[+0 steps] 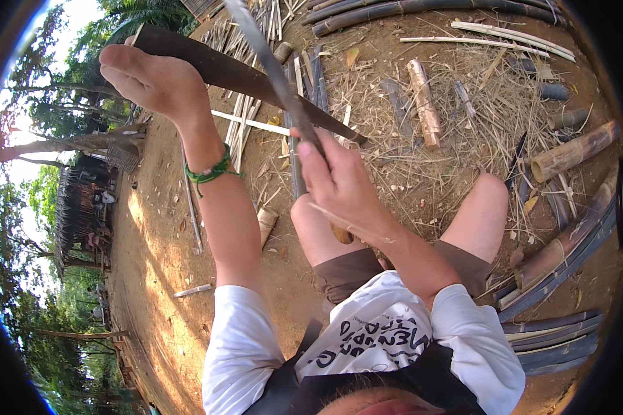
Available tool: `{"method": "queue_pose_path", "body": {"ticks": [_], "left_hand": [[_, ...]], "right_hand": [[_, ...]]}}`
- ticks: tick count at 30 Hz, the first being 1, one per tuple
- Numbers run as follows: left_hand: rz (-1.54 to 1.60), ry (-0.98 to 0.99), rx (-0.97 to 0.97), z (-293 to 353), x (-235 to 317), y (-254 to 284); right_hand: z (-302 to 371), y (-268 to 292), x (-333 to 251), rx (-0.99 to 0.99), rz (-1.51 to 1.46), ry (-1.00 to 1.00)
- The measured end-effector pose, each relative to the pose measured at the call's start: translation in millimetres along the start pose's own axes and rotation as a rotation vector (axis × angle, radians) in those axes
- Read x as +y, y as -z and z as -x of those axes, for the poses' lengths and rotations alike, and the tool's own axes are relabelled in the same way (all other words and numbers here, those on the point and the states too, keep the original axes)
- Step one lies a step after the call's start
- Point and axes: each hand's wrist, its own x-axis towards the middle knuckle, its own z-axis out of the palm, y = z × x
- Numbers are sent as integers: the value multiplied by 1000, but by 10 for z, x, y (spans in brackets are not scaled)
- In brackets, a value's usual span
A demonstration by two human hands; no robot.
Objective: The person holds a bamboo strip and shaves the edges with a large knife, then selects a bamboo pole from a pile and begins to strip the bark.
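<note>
Green leafy trees (21, 290) and a dark thatched shelter (76, 207) stand beyond the left edge of the brown dirt ground (159, 297). Next comes the person's left hand (156, 79), a green woven bracelet (211, 171) round its wrist. It is clamped on the upper end of a long, dark brown, flattish bamboo piece (235, 73), its fingers partly hidden. The piece slants down to the right, in front of a scatter of pale, thin split strips (239, 138) toward the far edge of the ground; whether its lower end touches anything, I cannot tell. A long, grey-bladed knife (268, 66), blurred, crosses in front of the piece; contact between the two is unclear. The right hand (339, 173), apart from the left, is closed round the knife's handle, above the person's bare left knee (311, 214).

Farther right, a peeled, tan bamboo section (423, 104) lies beside dry, straw-coloured shavings (484, 104), with long, dark bamboo poles (422, 14) along the far edge. Near the right edge lie a hollow, tan bamboo tube (578, 149) and, toward the near right corner, dark split bamboo lengths (557, 340).
</note>
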Motion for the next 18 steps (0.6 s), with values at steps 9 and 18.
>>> {"method": "queue_pose_path", "body": {"ticks": [9, 18], "left_hand": [[138, 133, 25, 121, 290, -34], [110, 54, 35, 159, 368, -26]], "right_hand": [[-5, 31, -305, 19, 150, 89], [48, 146, -294, 47, 163, 174]]}}
